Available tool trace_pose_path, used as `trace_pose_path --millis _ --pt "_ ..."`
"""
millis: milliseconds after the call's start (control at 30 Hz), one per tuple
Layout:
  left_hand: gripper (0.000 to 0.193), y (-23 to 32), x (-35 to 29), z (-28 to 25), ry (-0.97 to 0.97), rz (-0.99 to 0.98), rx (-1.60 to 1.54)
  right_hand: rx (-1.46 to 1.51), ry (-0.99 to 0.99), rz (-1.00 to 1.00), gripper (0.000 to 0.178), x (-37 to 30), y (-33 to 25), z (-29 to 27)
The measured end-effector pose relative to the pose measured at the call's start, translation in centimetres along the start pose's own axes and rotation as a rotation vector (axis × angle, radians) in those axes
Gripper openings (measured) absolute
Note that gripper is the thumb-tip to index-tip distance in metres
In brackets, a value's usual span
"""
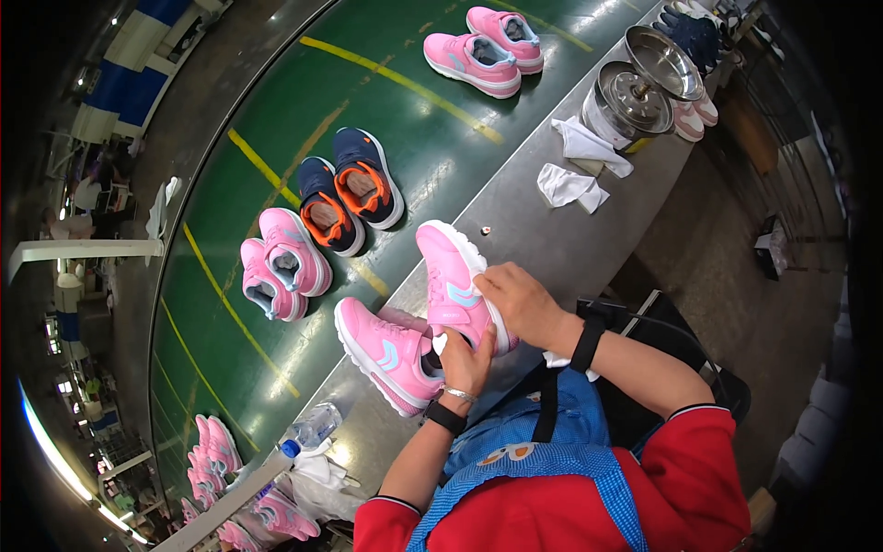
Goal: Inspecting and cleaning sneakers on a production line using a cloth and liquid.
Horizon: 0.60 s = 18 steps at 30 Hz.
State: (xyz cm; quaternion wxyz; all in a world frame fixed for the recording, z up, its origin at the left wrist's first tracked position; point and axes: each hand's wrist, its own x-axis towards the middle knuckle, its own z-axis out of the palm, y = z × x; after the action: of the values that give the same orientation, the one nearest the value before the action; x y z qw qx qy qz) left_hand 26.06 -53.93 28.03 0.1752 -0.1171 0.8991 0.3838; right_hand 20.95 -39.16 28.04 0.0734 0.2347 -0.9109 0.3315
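My left hand [467, 364] is closed round the heel of a pink sneaker [447, 262], its thumb at the shoe's opening; a small white piece shows at that thumb. The sneaker is raised over the metal edge of the bench, toe pointing away. My right hand [518, 299] has its fingers bent and pressed against the white sole edge on the shoe's right side. Some white shows under those fingertips; whether it is cloth or sole I cannot tell. Just left of my left hand a matching pink sneaker [386, 354] rests tilted on the metal edge, pale blue mark facing up.
On the green belt [276, 166] stand a pink pair [287, 259], a navy and orange pair [354, 189] and a farther pink pair [485, 53]. White cloths [572, 187] and a lidded metal pot [635, 99] lie right. A plastic bottle [315, 423] is near left.
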Motion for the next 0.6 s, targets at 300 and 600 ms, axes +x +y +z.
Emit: trace_pose_path --millis 300,600 --pt "0.051 -3.7 0.3 -0.5 -0.073 0.087 -0.333 0.82 0.152 0.694 0.014 -2.1 -0.1 -1.2" --pt "0.052 -4.5 0.5 0.1 -0.035 0.125 -0.348 0.359 0.293 0.161 0.02 4.2 -0.9 0.3"
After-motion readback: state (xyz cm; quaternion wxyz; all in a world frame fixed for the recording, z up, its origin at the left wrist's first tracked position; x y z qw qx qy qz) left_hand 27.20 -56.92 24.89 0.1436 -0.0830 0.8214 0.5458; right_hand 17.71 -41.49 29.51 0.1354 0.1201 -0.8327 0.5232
